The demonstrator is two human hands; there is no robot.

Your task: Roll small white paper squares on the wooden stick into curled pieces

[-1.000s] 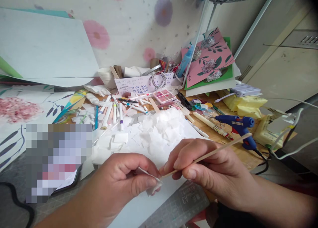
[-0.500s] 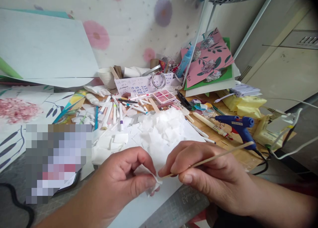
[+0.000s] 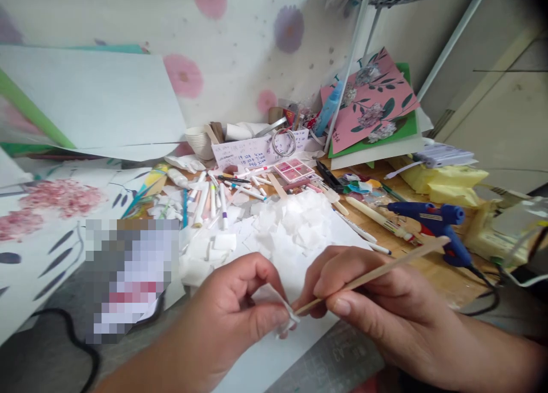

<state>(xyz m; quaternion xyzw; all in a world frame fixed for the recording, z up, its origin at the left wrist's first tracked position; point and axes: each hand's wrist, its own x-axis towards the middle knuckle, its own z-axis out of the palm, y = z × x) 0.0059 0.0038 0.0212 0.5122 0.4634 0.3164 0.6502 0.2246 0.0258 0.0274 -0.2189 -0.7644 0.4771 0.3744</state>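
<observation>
Between thumb and fingers, my left hand pinches a small piece of white tissue paper, folded around the tip of a thin wooden stick. My right hand grips that flat wooden stick like a pen, its near end pressed into the paper and its far end pointing up to the right. Just beyond both hands lies a heap of white paper squares on a white sheet. A stack of small white pieces sits left of the heap.
Right of the hands lies a blue glue gun with its cable. Behind the heap are scattered markers and a pink palette. A blurred-out phone rests at left near painted flower sheets. A cutting mat shows below.
The view has shifted, so the whole scene sits further right and slightly lower. Both hands keep hold of the paper and stick; the stick has turned to show its flat side more.
</observation>
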